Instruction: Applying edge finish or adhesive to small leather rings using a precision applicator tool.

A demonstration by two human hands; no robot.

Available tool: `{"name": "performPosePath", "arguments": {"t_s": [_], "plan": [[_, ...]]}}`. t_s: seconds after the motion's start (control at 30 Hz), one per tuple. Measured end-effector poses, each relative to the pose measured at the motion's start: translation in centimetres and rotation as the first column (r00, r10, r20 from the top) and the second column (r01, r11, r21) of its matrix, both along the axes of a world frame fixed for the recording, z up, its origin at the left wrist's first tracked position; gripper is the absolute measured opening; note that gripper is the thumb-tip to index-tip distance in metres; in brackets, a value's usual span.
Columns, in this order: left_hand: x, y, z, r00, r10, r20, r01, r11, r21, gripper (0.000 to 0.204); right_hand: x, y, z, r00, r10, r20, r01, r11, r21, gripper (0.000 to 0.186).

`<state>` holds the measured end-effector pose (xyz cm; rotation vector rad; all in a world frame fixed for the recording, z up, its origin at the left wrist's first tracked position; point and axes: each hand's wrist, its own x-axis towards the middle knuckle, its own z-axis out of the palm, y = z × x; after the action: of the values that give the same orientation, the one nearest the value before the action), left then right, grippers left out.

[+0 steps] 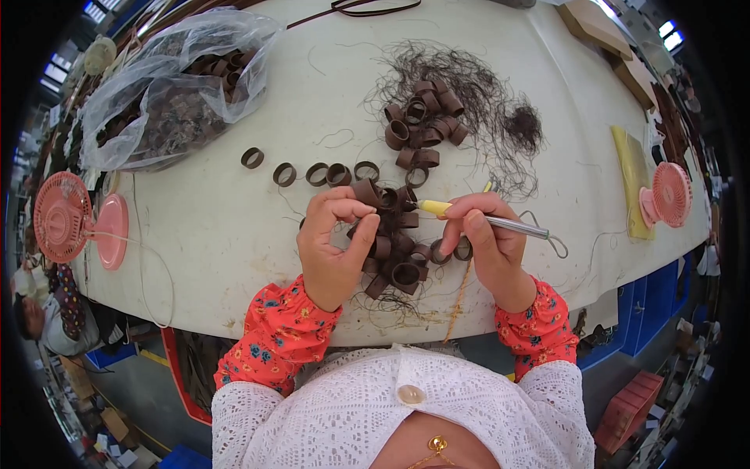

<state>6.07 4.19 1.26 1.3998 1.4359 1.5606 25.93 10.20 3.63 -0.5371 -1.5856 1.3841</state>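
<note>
My left hand [331, 254] pinches a brown ring-shaped band [365, 191] between thumb and fingers, just above a heap of similar brown rings [405, 273]. In my right hand [494, 254] is a pen-shaped tool [518, 226] with a yellow grip, a metal shaft and a thin looped cord at its rear. Its fine tip points left, close to the rings beside my left fingers. Several loose rings [316, 173] lie in a row to the left. Beyond my hands sits another pile of rings [397, 134], with dark loose threads [500, 102] around it.
A clear plastic bag [168, 109] full of brown rings lies at the far left. Pink fans stand at the left [62, 217] and right [670, 194], the right one beside a yellow sheet [631, 181]. Cardboard boxes [594, 27] sit far right. Another person [58, 320] is at left.
</note>
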Motion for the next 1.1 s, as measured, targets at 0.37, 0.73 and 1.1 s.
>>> {"name": "performPosePath", "arguments": {"t_s": [0.37, 0.73, 1.1], "plan": [[1.8, -0.2, 1.1, 0.673, -0.217, -0.707, 0.289, 0.957, -0.019, 0.031, 0.1, 0.2, 0.0, 0.999, -0.023, -0.032, 0.022, 1.000, -0.020, 0.019], [0.9, 0.0, 0.1, 0.738, -0.347, -0.578, 0.343, 0.932, -0.121, 0.008, 0.0, 0.1, -0.2, 0.999, -0.029, 0.035, 0.027, 0.998, 0.064, 0.019], [0.6, -0.2, -0.2, 0.933, -0.358, 0.030, 0.359, 0.933, -0.041, 0.013, -1.3, 0.6, -0.3, 0.960, -0.082, 0.267, -0.100, 0.791, 0.603, 0.032]]}}
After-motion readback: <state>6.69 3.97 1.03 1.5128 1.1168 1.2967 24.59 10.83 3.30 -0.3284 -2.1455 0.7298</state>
